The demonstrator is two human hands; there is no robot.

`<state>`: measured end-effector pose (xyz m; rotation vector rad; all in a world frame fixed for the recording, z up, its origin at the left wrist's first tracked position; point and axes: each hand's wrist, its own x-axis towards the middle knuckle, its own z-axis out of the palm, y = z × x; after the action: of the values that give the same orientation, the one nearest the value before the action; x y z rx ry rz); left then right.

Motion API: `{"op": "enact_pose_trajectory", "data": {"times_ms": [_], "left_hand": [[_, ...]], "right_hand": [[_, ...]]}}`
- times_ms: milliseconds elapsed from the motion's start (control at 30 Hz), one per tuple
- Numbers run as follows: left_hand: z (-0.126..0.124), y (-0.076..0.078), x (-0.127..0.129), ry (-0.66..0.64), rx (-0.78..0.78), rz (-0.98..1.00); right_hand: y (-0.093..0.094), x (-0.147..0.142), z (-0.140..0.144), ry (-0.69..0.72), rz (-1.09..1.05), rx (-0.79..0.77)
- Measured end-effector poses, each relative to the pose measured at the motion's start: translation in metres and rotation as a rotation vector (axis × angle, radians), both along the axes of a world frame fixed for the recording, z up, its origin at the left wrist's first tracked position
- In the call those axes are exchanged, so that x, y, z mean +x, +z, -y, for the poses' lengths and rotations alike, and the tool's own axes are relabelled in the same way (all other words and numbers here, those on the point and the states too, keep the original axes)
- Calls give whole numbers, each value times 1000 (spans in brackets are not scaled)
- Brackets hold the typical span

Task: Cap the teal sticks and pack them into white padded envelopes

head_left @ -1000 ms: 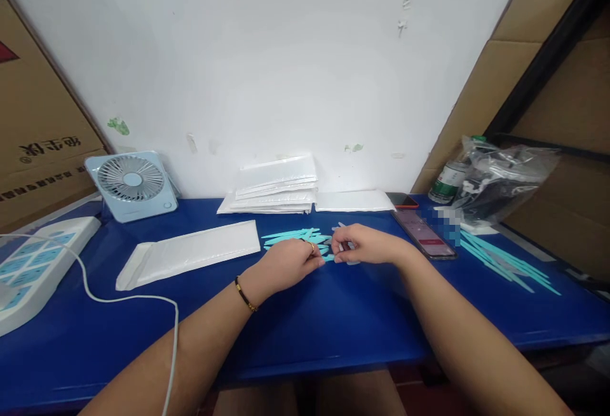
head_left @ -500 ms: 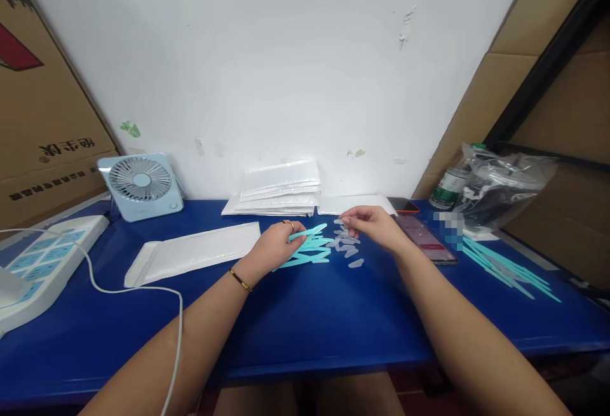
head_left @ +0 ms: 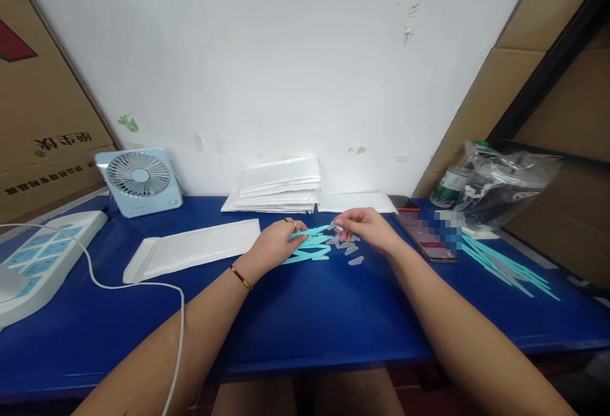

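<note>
My left hand pinches one thin turquoise stick and holds it slightly above a loose pile of the same sticks on the blue table. Its far tip meets the fingertips of my right hand, which pinch a small translucent cap at that tip. Several more clear caps lie scattered on the table just below my right hand. A gold bracelet circles my left wrist.
A white padded envelope lies left of the pile; a stack of them sits by the wall. A phone, more turquoise sticks and a plastic bag are right. A fan, scale and cable are left.
One second ago both hands worked low over the pile. My left hand then lifted one stick, and my right hand picked a cap and has brought it to the stick's tip.
</note>
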<state>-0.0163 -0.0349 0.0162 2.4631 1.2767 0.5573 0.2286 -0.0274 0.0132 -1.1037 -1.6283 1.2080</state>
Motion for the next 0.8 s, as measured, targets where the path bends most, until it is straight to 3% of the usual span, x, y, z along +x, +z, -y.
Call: {"op": "enact_pose_trajectory", "data": {"times_ms": [333,500,633,800], "left_hand": [[5,-3,10,-90,-23,55],[15,-5,15,-166,-73,-21],[16,-6,13,-93,-28,-136],[10,-7,11,-34,-27,-253]], "right_hand": [[3,-11,9,119,100,-4],[18,13,13,171,434,47],[20,28,13,293,805,149],[11,22,12,341,927,208]]}}
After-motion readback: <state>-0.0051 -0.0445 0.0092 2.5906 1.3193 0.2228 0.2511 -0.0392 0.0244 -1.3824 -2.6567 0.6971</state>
